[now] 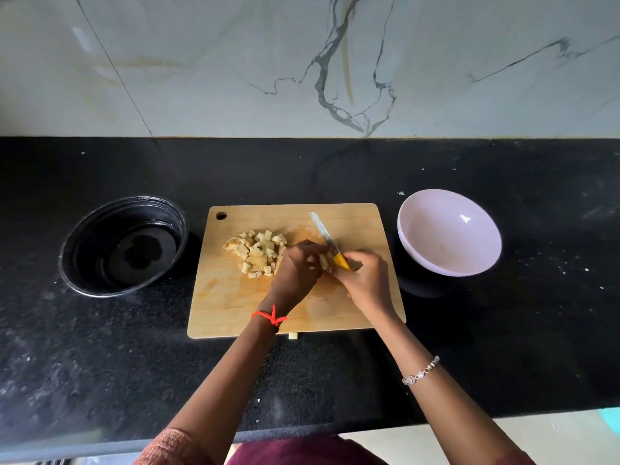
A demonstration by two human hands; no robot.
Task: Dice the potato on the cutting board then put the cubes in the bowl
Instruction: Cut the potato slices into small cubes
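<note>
Your right hand (365, 280) has a closed grip round the yellow handle of the knife (322, 234), blade pointing away from you, while your left hand (295, 268) pinches the remaining potato strips (323, 262) just beside it on the cutting board (235, 303). The diced cubes (261, 253) are heaped left of both hands, yet the pink bowl (446, 229), apparently empty, stands off the board's right edge, nearer your right hand; the black bowl (87, 229) sits far left on the counter (503, 330).

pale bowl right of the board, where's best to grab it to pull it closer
Pinch the rim of the pale bowl on the side nearest the cutting board, coming from above, thumb inside. It sits empty and open upward, its thin rim exposed; the rounded wall offers little purchase.
</note>
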